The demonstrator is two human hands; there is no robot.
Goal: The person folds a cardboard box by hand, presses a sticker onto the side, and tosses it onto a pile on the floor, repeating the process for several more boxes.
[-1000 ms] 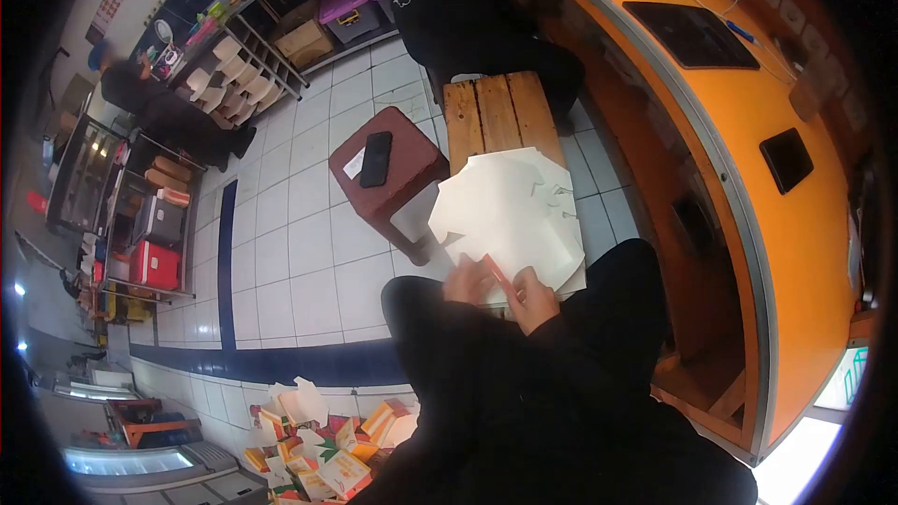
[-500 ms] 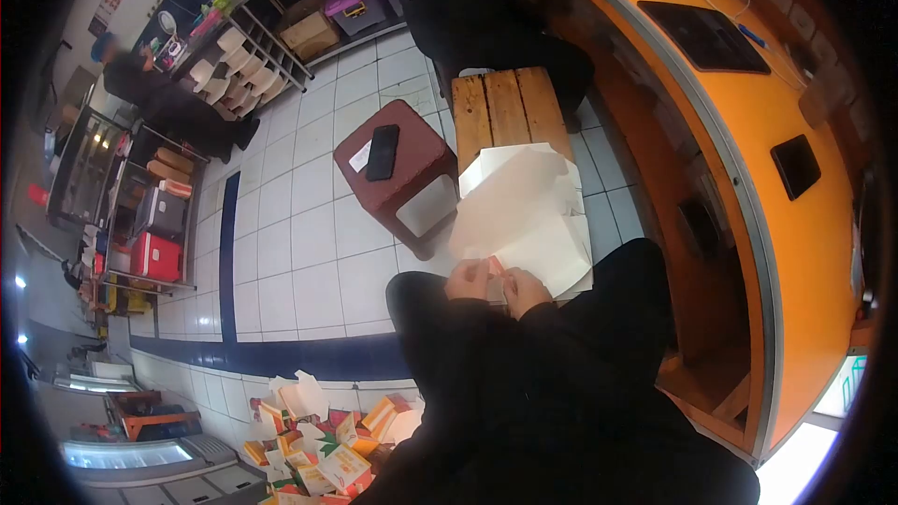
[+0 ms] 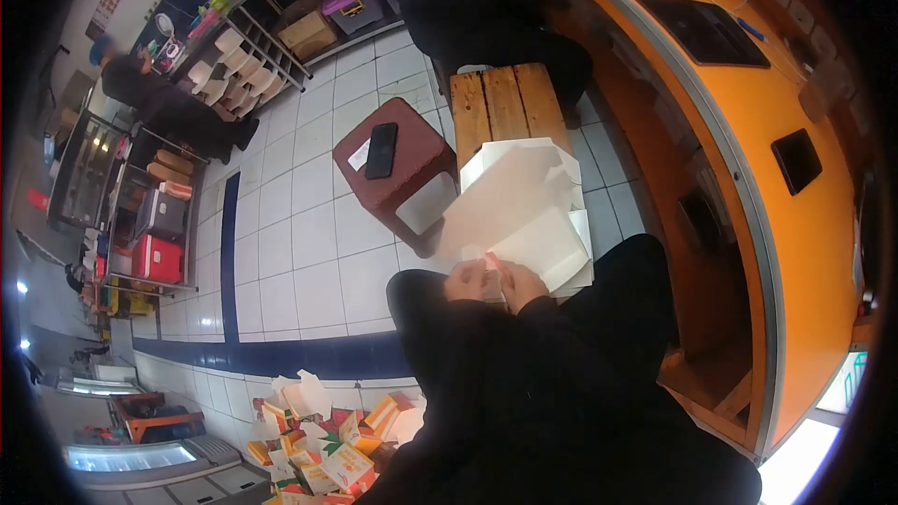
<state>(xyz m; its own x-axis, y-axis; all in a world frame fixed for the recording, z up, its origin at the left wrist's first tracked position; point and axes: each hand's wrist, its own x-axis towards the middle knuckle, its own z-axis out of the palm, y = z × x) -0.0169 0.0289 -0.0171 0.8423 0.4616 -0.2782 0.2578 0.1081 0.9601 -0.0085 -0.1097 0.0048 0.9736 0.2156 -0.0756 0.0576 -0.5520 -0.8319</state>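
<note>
A partly folded cardboard box (image 3: pixel 510 192), white on its inner side, lies open over the wooden bench in front of my knees. At its near edge my left hand (image 3: pixel 465 281) is closed on a corner flap. Close beside it, my right hand (image 3: pixel 524 287) pinches the same corner from the other side. A small red-orange patch (image 3: pixel 491 261) of the box shows between my fingers. More white cardboard sheets (image 3: pixel 577 282) lie beneath it, their edges showing at the right.
A wooden bench (image 3: pixel 510 98) carries the cardboard; a person in black (image 3: pixel 491 9) sits beyond. Left stands a brown stool (image 3: pixel 404 136) with a phone (image 3: pixel 381 151). Folded boxes (image 3: pixel 327 454) are heaped at lower left. An orange counter (image 3: pixel 795 252) runs along the right. Another person (image 3: pixel 168 98) stands far left.
The box's left panel has shifted slightly left and toward me, and its folds have turned a little. Both hands stay at the near corner, having moved only slightly.
</note>
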